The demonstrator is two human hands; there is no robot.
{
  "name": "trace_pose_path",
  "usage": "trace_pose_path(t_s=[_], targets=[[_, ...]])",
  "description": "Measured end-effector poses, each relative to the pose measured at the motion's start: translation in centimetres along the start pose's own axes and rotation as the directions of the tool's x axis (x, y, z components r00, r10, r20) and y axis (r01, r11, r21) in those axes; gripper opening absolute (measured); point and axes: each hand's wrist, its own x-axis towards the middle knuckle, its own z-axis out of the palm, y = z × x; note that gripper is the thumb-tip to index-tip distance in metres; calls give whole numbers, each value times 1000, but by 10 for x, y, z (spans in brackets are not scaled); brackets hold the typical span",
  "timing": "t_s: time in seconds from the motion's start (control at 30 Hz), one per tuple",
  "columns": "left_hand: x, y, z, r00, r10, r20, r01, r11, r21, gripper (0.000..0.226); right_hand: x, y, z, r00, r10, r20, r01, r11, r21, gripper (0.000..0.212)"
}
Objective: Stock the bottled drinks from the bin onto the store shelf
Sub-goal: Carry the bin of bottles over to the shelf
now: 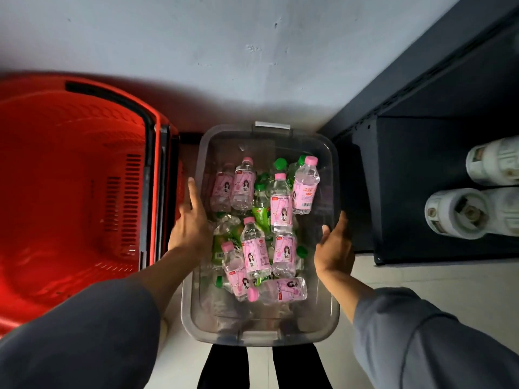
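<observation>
With 2 hands, left hand (188, 220) and right hand (334, 245), fingers straight against the clear bin's (325, 327) sides, stocking hasn't begun; next, grasp a pink-capped bottle (252, 248) for the dark shelf (421, 192).

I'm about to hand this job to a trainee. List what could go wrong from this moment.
1. Both hands, left and right, sit at the sides of the bin, which is piled with bottles. If lifted, it may be heavy and could tip or slip.
2. The bottles lie loose and crisscrossed; pulling one may shift others.
3. The red basket and the shelf flank the bin closely, so knuckles could get knocked.
</observation>
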Motion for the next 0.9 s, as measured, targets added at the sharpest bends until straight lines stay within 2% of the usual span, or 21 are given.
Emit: trace_pose_path(t_s=[0.07,0.23,0.4,0.53,0.6,0.9], targets=[[-10,-3,0,1000,-8,27,7,1000,10,125,-9,3,-8,1000,16,14,-16,1000,-22,60],[-48,-4,-10,998,12,58,-12,1000,0,114,-36,15,-27,999,30,14,-29,998,-47,57],[-74,-10,-18,996,62,67,-58,996,-64,116,-63,27,-47,996,86,33,-84,995,-55,57],[-101,-1,-45,991,117,62,-116,993,-14,103,-82,28,-65,996,74,41,-72,996,-52,58],[-119,4,-60,992,109,61,-109,994,0,98,-92,30,-74,992,114,55,-112,992,-50,59],[-194,-30,-46,992,120,-37,-120,993,20,111,-159,66,-101,992,80,96,-84,996,34,60]])
